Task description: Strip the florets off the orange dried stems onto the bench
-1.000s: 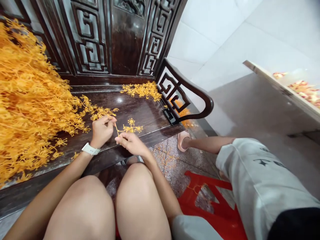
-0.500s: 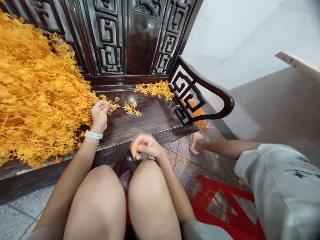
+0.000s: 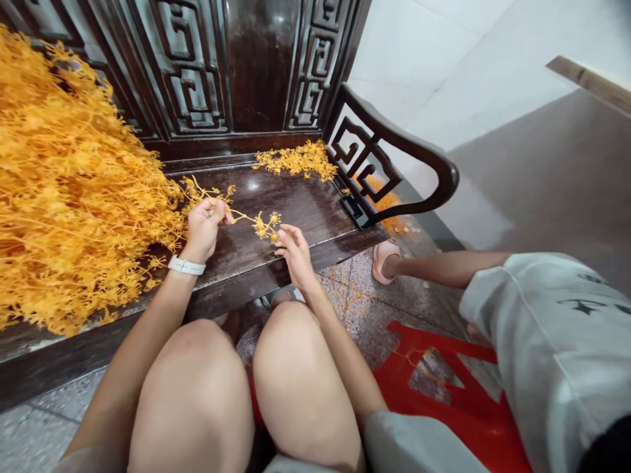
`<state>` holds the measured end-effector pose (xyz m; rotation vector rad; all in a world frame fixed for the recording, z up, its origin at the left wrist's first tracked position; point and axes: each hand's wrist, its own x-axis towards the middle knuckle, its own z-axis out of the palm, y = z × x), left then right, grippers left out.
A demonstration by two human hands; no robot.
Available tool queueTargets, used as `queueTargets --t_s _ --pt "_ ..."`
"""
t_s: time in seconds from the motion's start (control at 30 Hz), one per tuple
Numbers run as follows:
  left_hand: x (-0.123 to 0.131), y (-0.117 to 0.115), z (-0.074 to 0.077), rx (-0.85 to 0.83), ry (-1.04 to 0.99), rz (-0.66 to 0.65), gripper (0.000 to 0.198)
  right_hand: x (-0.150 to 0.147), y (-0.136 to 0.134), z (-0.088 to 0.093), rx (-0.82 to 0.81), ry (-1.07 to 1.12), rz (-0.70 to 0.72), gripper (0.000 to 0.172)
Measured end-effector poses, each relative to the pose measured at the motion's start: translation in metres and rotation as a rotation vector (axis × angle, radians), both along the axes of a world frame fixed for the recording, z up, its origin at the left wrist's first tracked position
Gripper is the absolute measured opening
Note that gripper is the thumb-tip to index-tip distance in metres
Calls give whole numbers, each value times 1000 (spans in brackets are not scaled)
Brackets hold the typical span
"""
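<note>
My left hand (image 3: pixel 203 226), wearing a pale wristband, pinches an orange-yellow sprig (image 3: pixel 241 215) of thin branching stem with small spiky clusters. The sprig stretches to the right above the dark wooden seat. At its far end my right hand (image 3: pixel 296 255) has thumb and fingers closed on the tip cluster (image 3: pixel 266 225). A large heap of the same orange sprigs (image 3: pixel 73 190) lies just left of my left hand. A small pile of loose clusters (image 3: pixel 300 159) sits at the back right corner of the seat.
The wooden bench (image 3: pixel 296 203) has a carved back (image 3: pixel 197 79) and a curved armrest (image 3: pixel 419 154) on the right. Orange bits (image 3: pixel 350 295) litter the tiled floor. Another person's leg (image 3: pixel 434 268) and a red plastic stool (image 3: pixel 473 414) are at the right.
My right hand has risen from over my right knee to the sprig's tip and closed there. My left hand still holds the sprig. The view has shifted slightly.
</note>
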<state>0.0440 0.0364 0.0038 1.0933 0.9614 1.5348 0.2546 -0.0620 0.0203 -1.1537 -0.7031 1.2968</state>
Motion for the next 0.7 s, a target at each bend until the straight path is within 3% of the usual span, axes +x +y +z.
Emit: queueTargets --t_s 0.13,0.27,0.5,0.7 --pt "13 -10 0 -18 -6 -171 51 -1 2 0 -35 182 147 58" --pt "20 -14 -3 -30 65 -264 53 2 2 7 -43 326 307 58" --pt "15 -11 -5 -31 153 -229 59 10 4 7 -77 412 155 36" --pt "12 -12 -2 19 247 -283 60 10 2 7 -49 458 235 50"
